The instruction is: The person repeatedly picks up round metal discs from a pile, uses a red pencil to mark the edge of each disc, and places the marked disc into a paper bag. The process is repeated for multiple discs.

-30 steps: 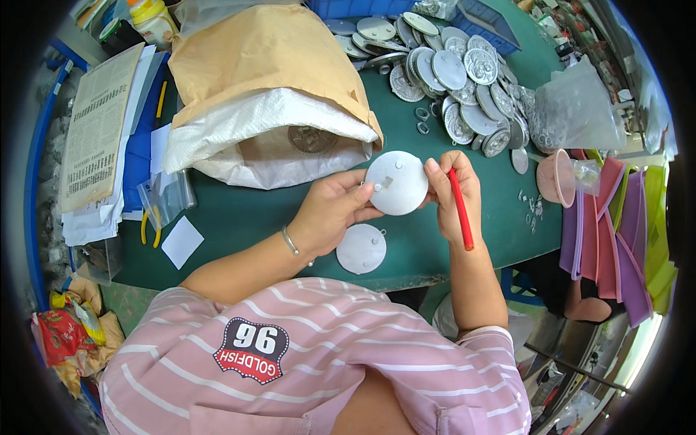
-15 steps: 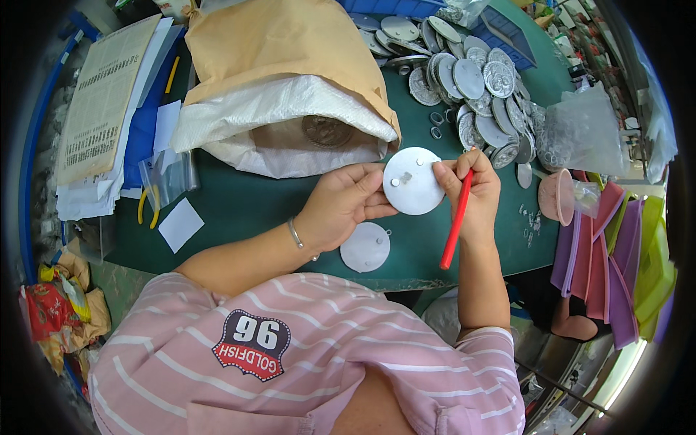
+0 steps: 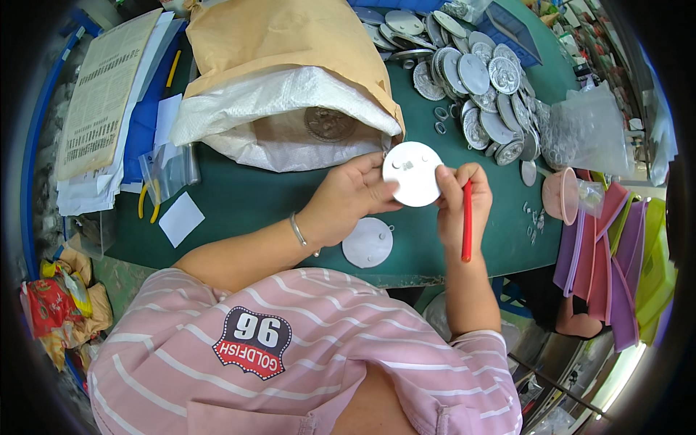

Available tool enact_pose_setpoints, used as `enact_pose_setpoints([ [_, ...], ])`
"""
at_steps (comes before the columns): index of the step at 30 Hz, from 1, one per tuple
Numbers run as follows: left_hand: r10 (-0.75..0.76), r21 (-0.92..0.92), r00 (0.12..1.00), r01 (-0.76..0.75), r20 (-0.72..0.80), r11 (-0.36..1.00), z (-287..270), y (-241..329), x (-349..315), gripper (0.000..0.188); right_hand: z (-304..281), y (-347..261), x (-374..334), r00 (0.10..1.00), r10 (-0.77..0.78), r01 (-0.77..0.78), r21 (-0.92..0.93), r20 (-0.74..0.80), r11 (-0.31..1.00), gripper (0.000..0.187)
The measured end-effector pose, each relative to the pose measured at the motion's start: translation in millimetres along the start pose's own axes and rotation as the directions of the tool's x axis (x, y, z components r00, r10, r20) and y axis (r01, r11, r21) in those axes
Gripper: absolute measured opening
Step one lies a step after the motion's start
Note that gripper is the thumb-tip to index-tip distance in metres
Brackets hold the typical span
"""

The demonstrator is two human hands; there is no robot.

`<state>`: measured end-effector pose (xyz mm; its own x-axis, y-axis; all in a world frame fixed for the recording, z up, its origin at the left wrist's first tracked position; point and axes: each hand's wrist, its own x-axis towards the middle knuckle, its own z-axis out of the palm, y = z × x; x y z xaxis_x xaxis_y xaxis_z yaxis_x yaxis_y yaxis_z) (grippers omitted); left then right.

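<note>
A round silver metal disc (image 3: 411, 181) with small studs on its face is held up over the front of the table. My left hand (image 3: 355, 199) grips it by its left edge, thumb on the face. On the opposite edge, my right hand (image 3: 461, 203) pinches the disc and also keeps a red pen-like stick (image 3: 467, 221) in its fingers, pointing down toward me. Beneath the held disc, a second silver disc (image 3: 367, 243) with a small loop lies flat on the table.
A paper-and-white sack (image 3: 283, 58) lies open toward me, a patterned medallion (image 3: 330, 125) inside. Many discs are heaped (image 3: 500, 94) at the back right, beside a clear bag (image 3: 587, 130) and pink cup (image 3: 560, 196). Papers (image 3: 109, 94) and yellow-handled pliers (image 3: 148, 201) lie left.
The held disc has risen slightly and tilted, catching more light. My left thumb has shifted lower on it. The red stick has swung more upright in my right hand.
</note>
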<state>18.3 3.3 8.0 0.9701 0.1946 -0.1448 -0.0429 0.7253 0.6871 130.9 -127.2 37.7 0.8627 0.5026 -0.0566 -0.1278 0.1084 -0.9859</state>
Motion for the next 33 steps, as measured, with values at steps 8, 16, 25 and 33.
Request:
enact_pose_setpoints([
  [8, -0.007, 0.065, 0.988, 0.017, -0.157, 0.998, -3.2, 0.2, -2.2, 0.035, 0.3, 6.7, -20.8, 0.997, 0.011, -0.009, -0.032, 0.074, 0.999, 0.026],
  [16, -0.012, 0.03, 0.987, 0.017, -0.157, 0.999, -5.4, -4.7, -1.9, 0.033, -3.5, 3.4, -21.9, 0.993, 0.028, -0.026, -0.02, 0.117, 0.999, 0.025],
  [25, -0.056, -0.076, 0.987, 0.045, -0.153, 0.996, -4.4, -2.8, -3.0, 0.035, -3.1, 2.2, -22.1, 0.986, 0.004, -0.005, 0.005, 0.165, 1.0, 0.023],
  [33, -0.051, 0.012, 0.986, 0.053, -0.157, 0.999, -6.3, -0.4, -2.9, 0.034, 4.5, -5.8, -7.9, 0.979, 0.121, -0.094, -0.167, 0.162, 0.981, 0.028],
])
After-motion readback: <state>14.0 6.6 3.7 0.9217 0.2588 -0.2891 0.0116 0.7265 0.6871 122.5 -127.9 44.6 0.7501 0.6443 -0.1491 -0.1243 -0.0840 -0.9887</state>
